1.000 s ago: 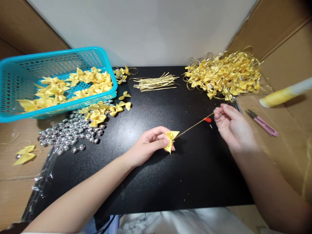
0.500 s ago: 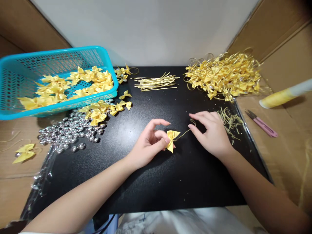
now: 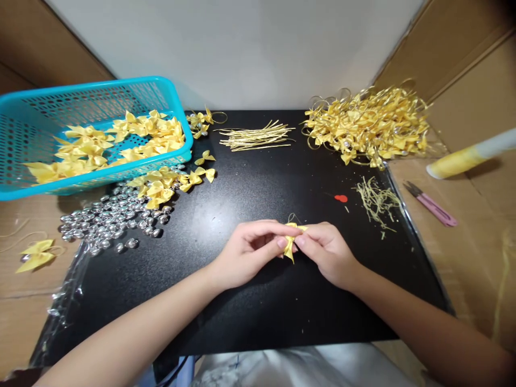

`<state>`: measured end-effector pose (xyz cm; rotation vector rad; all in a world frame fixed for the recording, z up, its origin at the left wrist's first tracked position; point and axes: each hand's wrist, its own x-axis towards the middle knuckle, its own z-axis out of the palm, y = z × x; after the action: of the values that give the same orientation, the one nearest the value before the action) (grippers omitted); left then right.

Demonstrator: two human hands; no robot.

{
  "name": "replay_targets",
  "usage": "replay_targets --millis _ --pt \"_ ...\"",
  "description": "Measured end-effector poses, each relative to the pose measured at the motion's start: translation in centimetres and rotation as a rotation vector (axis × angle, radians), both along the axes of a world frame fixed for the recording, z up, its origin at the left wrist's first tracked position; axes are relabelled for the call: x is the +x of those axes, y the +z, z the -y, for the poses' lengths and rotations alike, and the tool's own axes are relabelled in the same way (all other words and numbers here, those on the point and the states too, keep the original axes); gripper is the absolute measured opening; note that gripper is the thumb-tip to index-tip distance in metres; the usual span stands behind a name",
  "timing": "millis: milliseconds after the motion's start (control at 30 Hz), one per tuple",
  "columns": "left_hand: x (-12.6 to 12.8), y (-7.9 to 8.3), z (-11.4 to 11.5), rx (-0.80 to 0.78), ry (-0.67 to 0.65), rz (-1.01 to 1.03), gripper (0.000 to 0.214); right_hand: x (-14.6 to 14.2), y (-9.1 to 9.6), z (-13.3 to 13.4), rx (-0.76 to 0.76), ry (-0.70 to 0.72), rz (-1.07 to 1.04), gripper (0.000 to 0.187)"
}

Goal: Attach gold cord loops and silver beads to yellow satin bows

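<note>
Yellow pointed fabric bow (image 3: 289, 250) sits pinched between left hand (image 3: 246, 252) and right hand (image 3: 330, 253) over the glossy black desk (image 3: 258, 320).

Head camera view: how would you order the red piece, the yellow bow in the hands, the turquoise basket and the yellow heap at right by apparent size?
1. Turquoise basket
2. Yellow heap
3. Yellow bow, partly hidden by left hand and right hand
4. Red piece
</note>
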<state>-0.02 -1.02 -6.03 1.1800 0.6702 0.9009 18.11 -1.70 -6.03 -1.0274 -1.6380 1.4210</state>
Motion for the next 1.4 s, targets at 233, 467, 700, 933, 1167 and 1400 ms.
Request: replay_targets --millis 233,467,700,933,1167,1400 --pt "0.5 -0.4 0.4 -0.073 -0.004 0.092 0.019 -0.9 -1.1 0.4 -0.190 -0.076 -0.283 0.035" --pt "0.4 -0.6 0.3 -0.230 0.015 0.151 0.012 -0.1 -1.7 0.6 -0.177 -0.002 -0.364 0.042" --pt "0.5 -0.6 0.5 0.067 0.169 -0.139 0.015 0.3 -0.9 0.2 -0.012 0.050 -0.151 0.039" --pt "0.2 -0.5 0.5 0.137 0.210 -0.252 0.005 0.4 -0.7 0.0 0.124 0.058 -0.003 0.037" --pt "0.4 -0.6 0.0 -0.119 0.124 0.022 0.017 0.2 -0.6 -0.1 -0.006 -0.055 -0.004 0.044" --pt "0.6 -1.1 -0.1 -0.280 -0.038 0.118 0.021 -0.6 -0.3 -0.1 -0.132 -0.057 -0.144 0.037"
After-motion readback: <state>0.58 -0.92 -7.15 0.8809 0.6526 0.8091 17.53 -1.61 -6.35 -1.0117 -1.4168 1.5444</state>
